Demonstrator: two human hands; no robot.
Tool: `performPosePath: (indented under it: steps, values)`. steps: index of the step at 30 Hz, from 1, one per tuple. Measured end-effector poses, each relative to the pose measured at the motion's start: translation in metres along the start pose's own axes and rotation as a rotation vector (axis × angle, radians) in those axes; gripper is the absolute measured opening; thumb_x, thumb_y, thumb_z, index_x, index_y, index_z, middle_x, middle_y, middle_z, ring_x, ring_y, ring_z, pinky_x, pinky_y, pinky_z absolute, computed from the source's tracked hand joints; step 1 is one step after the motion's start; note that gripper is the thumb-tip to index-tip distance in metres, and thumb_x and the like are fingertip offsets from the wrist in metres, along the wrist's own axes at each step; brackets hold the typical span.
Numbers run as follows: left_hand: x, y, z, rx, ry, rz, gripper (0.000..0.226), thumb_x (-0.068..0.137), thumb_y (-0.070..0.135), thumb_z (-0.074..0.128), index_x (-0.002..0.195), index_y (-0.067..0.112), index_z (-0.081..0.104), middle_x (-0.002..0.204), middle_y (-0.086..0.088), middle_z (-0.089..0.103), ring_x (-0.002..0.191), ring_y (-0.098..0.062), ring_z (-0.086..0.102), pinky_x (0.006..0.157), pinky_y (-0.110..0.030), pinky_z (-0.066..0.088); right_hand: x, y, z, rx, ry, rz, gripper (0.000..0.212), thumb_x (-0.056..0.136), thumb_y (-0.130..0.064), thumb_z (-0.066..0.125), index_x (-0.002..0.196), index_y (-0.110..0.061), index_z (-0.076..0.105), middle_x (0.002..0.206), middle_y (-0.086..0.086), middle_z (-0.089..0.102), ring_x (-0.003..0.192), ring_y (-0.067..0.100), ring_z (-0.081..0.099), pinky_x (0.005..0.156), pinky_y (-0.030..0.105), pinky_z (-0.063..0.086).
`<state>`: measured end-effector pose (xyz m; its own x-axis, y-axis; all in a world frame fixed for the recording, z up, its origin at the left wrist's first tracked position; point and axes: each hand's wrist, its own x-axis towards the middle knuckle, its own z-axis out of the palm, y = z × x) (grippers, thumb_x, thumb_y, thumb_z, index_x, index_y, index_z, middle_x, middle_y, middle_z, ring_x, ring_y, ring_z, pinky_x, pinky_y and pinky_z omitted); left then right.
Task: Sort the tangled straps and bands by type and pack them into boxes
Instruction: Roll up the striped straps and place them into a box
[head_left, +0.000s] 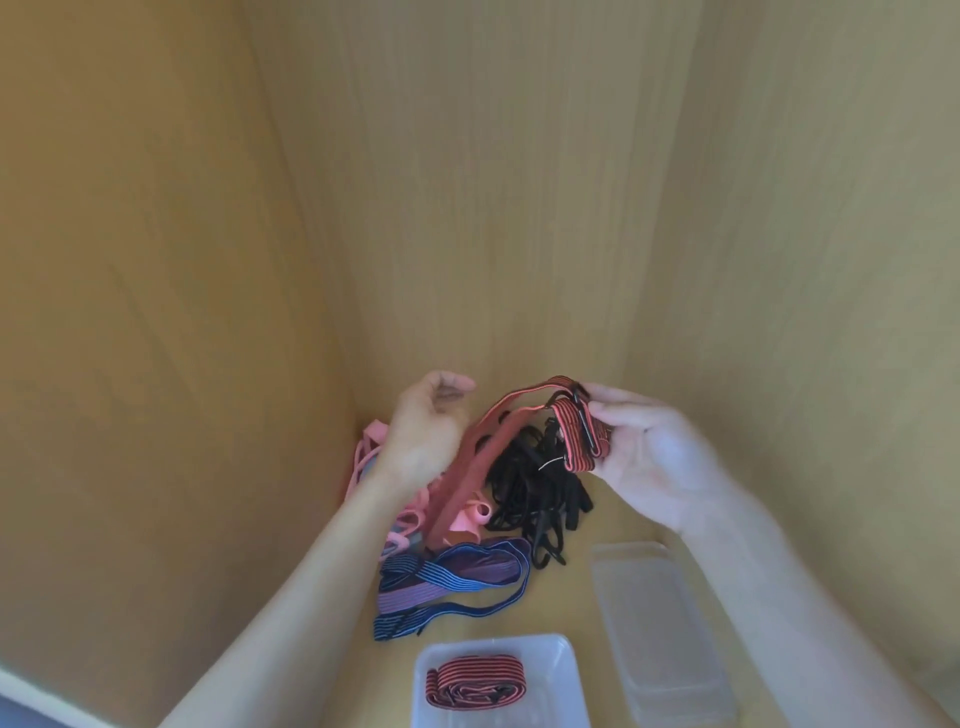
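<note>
The black tangle of straps (524, 488) lay far back on the wooden bench (519, 613), in the corner of the wood-panelled walls (467, 208). Just above it, the right hand (649, 462) held up the folded end of a red striped strap (569, 431). Its fingers (618, 410) and thumb pinched the folds together, with a dark hook showing among them. From there the strap arched over the tangle and ran down its left side, crossing in front of the pink bands (470, 517), which lay heaped against the tangle's left edge.

The left hand (423, 423) was raised to the left of the tangle, close beside the hanging strap and covering part of the pink heap. Its fingers looked loosely curled, but it was blurred, and I could not tell whether they held anything.

In front of the tangle lay the blue and purple striped bands (441, 579), looped over one another. Nearer still stood a clear box (569, 670) with a rolled red striped strap (472, 680) inside it. To the front right of the tangle lay a second clear plastic piece (660, 613), either a box or a lid, partly crossed by the right forearm.
</note>
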<state>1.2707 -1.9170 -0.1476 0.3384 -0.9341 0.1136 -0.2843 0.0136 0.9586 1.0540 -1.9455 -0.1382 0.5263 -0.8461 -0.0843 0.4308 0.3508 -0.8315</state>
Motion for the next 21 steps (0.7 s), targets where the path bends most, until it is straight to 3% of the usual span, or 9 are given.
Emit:
performPosePath:
  steps: [3,5,8,13,16,19,21]
  values:
    - [-0.020,0.009,0.012,0.105,-0.089,0.228,0.038,0.087,-0.011,0.055,0.106,0.022,0.062,0.112,0.006,0.063,0.101,0.002,0.062,0.091,-0.020,0.052,0.003,-0.005,0.002,-0.068,0.054,-0.041,0.028,0.090,0.003,0.055,0.117,0.001,0.065,0.104,0.014,0.071,0.090,0.025,0.069,0.080,0.040,0.056]
    - [-0.029,0.012,0.021,0.204,-0.134,0.457,0.039,0.084,-0.002,0.068,0.113,0.024,0.062,0.115,0.011,0.059,0.111,-0.002,0.059,0.095,-0.019,0.048,0.006,-0.005,0.002,-0.092,0.084,-0.054,0.027,0.097,0.000,0.053,0.122,0.000,0.063,0.106,0.013,0.070,0.096,0.027,0.067,0.088,0.041,0.054]
    - [-0.032,0.019,0.029,0.275,-0.161,0.661,0.042,0.082,0.002,0.072,0.117,0.025,0.064,0.118,0.014,0.058,0.116,-0.008,0.058,0.098,-0.021,0.047,0.008,-0.006,0.004,-0.111,0.145,-0.051,0.030,0.097,0.003,0.052,0.126,0.005,0.062,0.106,0.014,0.068,0.091,0.025,0.066,0.084,0.038,0.054]
    - [-0.029,0.027,0.027,0.161,-0.114,0.582,0.022,0.090,0.002,0.068,0.103,0.019,0.073,0.106,0.012,0.065,0.099,-0.007,0.066,0.087,-0.017,0.052,0.003,-0.011,0.005,-0.063,0.120,-0.040,0.027,0.098,0.007,0.042,0.114,0.005,0.064,0.097,0.016,0.070,0.090,0.028,0.068,0.084,0.040,0.057]
    - [-0.029,0.030,0.027,0.100,-0.108,0.498,0.020,0.094,0.002,0.065,0.101,0.019,0.073,0.102,0.012,0.067,0.093,-0.003,0.068,0.081,-0.014,0.053,-0.003,-0.011,0.006,-0.226,0.084,-0.097,0.029,0.098,0.004,0.038,0.107,0.006,0.066,0.092,0.017,0.073,0.083,0.027,0.069,0.075,0.036,0.056]
    - [-0.029,0.033,0.031,0.038,-0.122,0.426,0.015,0.097,0.009,0.064,0.096,0.022,0.070,0.094,0.014,0.072,0.086,0.001,0.068,0.075,-0.011,0.050,-0.005,-0.009,0.010,-0.478,0.093,-0.187,0.026,0.100,-0.008,0.048,0.096,-0.011,0.074,0.086,0.008,0.073,0.081,0.021,0.066,0.071,0.032,0.051]
    - [-0.029,0.036,0.031,-0.019,-0.148,0.385,0.015,0.098,0.009,0.062,0.095,0.021,0.069,0.090,0.015,0.073,0.082,-0.001,0.068,0.076,-0.017,0.052,-0.003,-0.009,0.011,-0.631,0.111,-0.241,0.022,0.096,-0.028,0.058,0.085,-0.028,0.077,0.085,-0.004,0.074,0.084,0.012,0.067,0.074,0.030,0.049]
